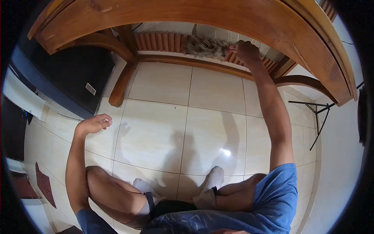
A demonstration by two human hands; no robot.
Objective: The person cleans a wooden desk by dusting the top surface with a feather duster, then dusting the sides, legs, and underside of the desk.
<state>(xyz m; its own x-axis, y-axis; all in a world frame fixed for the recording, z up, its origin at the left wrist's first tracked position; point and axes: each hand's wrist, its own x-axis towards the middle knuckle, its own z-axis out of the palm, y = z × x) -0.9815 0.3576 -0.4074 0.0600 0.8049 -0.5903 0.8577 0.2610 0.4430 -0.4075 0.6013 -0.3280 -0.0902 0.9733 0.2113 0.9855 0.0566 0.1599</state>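
Observation:
My right hand (pixel 247 52) is closed round the handle end of a fluffy grey-brown duster (pixel 206 47), under the wooden table (pixel 175 13). The duster's fibres lie against a row of reddish-brown ribbed pieces (pixel 159 41) behind the low wooden crossbar (pixel 167 60). Over the tiled floor at the left, my left hand (pixel 95 124) hangs in the air with its fingers loosely curled and apart, holding nothing.
A dark box-like unit (pixel 74 74) with a white label stands at the left, beside a wooden table leg (pixel 123 84). At the right, a thin black tripod stand (pixel 317 111) is near the white wall (pixel 343 144). My knees and feet are at the bottom.

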